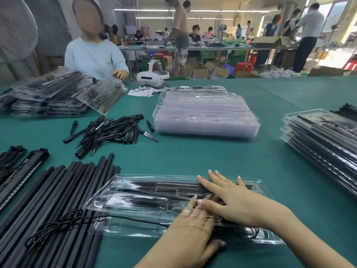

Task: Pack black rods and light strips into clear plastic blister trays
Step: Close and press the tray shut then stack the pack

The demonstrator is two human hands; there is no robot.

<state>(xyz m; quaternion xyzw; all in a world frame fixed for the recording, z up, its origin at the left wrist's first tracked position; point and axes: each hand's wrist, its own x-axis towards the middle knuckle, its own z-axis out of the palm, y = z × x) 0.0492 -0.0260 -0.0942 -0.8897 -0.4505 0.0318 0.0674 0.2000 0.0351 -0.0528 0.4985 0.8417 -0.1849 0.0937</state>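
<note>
Both hands lie on a clear tray (135, 202) at the near edge of the green desk (212, 155). The right hand (228, 198) is flat, fingers straight and spread, pressing on the tray's upper leaf. The left hand (193, 229) lies just under it, fingers out flat; some seem to sit beneath the clear plastic, though the overlap makes that hard to tell.

The step looks like closing a filled tray: dark parts already sit in its pockets, and a thin black cable (63, 219) trails out to the left of the hands, over the loose rods (58, 190). The next move likely calls for tucking that cable in, sliding the left fingers clear and pressing the leaf shut along its length.

Beyond the hands stand a stack of empty trays (204, 115) and a heap of short black spikes (112, 130); filled trays (318, 138) are piled to the right.

What fills the tray's pockets is blurred by glare. A light strip (21, 175) far left is cut off by the frame.
</note>
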